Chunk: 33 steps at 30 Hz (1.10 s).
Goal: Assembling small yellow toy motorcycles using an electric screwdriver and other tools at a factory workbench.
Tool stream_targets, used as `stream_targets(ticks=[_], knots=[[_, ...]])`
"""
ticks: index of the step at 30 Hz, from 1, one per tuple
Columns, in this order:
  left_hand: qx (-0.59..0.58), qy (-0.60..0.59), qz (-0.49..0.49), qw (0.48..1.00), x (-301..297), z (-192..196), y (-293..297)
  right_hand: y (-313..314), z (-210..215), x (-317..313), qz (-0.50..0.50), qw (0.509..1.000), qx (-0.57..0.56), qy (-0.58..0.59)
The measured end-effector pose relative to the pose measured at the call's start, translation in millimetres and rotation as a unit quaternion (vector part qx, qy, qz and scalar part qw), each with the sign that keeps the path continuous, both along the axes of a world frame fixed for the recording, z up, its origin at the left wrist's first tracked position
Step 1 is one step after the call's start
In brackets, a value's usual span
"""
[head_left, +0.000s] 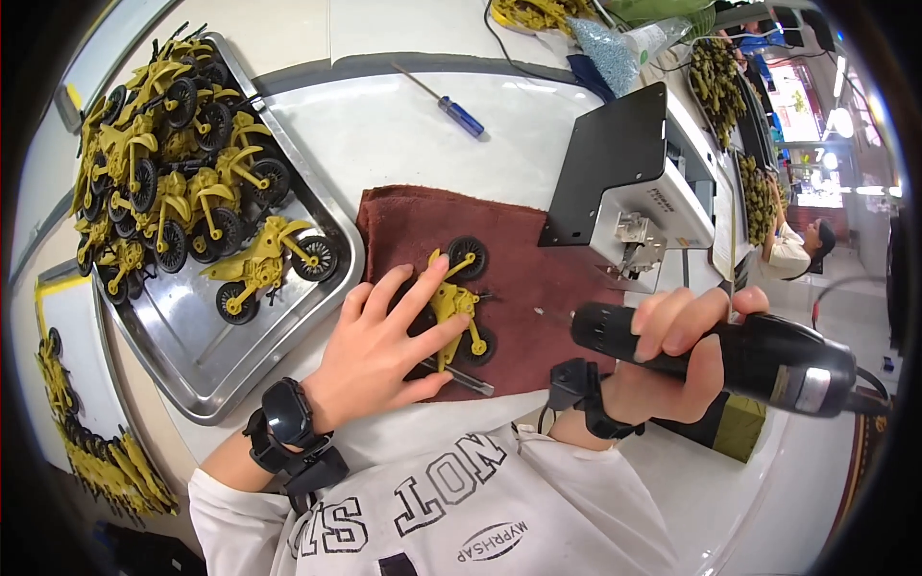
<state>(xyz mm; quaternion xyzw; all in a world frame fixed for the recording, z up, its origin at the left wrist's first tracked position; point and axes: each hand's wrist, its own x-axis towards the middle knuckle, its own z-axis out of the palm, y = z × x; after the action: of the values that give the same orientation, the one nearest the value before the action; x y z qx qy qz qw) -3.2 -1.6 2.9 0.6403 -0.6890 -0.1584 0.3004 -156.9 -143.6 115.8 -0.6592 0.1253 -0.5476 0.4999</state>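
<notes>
A yellow toy motorcycle with black wheels lies on its side on a dark red cloth. My left hand is over it, fingers curved around and pressing on its frame; the palm hides part of it. A slim metal tool lies partly beneath that hand. In my right hand, a black corded electric screwdriver is gripped with fingers wrapped around its body. Its bit points left, above the cloth and apart from the motorcycle.
A metal tray at left is heaped with yellow toy motorcycles. Beyond the cloth lies a blue-handled screwdriver. A black-and-white screw feeder stands at the right. More yellow parts sit at far left. Another person works at far right.
</notes>
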Motion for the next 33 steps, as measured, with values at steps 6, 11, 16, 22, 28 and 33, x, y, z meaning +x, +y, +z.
stream_targets(ticks=[6,11,16,22,28,33], knots=[[-0.014,-0.013,0.016,1.0,2.0,-8.7,5.2,-4.6,-14.9,60.6,0.051,0.997,0.026,0.057],[-0.014,0.0,0.005,1.0,2.0,-4.0,1.5,-5.1,-18.2,68.9,0.013,0.996,0.052,0.07],[-0.01,0.014,0.007,1.0,5.0,-3.6,2.6,-5.8,-28.3,74.9,0.014,0.995,0.044,0.088],[-0.007,0.023,0.003,1.0,5.9,-4.9,1.1,-13.3,-33.1,66.6,0.074,0.995,0.021,0.058],[0.006,0.017,0.01,1.0,4.2,-8.1,0.7,-16.1,-42.9,73.7,0.097,0.993,0.066,0.019],[0.009,0.024,0.012,1.0,5.3,-8.8,0.9,-21.0,-44.8,77.7,0.139,0.987,0.074,0.025]])
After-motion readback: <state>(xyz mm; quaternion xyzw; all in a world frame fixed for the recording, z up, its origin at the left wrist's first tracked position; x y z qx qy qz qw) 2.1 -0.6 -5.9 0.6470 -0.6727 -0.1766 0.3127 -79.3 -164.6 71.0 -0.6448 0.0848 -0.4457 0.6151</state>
